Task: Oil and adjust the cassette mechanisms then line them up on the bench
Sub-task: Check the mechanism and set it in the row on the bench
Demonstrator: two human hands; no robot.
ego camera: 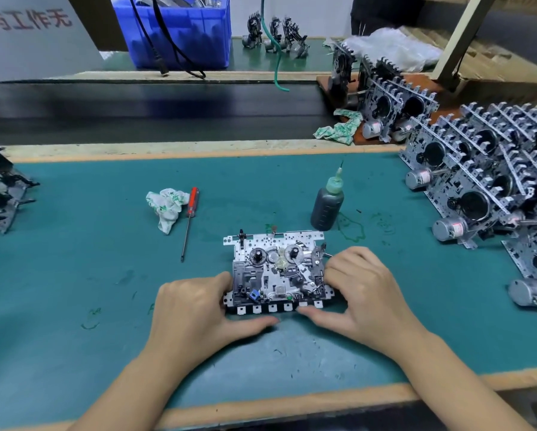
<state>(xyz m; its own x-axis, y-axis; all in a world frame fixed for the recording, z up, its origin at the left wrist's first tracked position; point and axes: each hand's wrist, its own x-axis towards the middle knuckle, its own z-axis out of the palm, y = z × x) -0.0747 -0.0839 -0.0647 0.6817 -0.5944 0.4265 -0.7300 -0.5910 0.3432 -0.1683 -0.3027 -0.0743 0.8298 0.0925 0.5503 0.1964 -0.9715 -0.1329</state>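
A workbench covered by a teal mat (105, 290) fills the foreground, edged with a pale wooden strip (198, 152) at the far side and another along the near edge. Beyond it runs a dark, glossy conveyor belt (152, 107) from left to right. Behind the belt lies a second green-topped bench (254, 59), bearing a blue plastic crate (180, 35) with black cables draped over its front. A grey sign with red Chinese characters (27, 29) leans at upper left. Cardboard boxes (494, 66) sit at upper right, crossed by a slanted pale wooden beam (457, 42). Lighting is even and soft.
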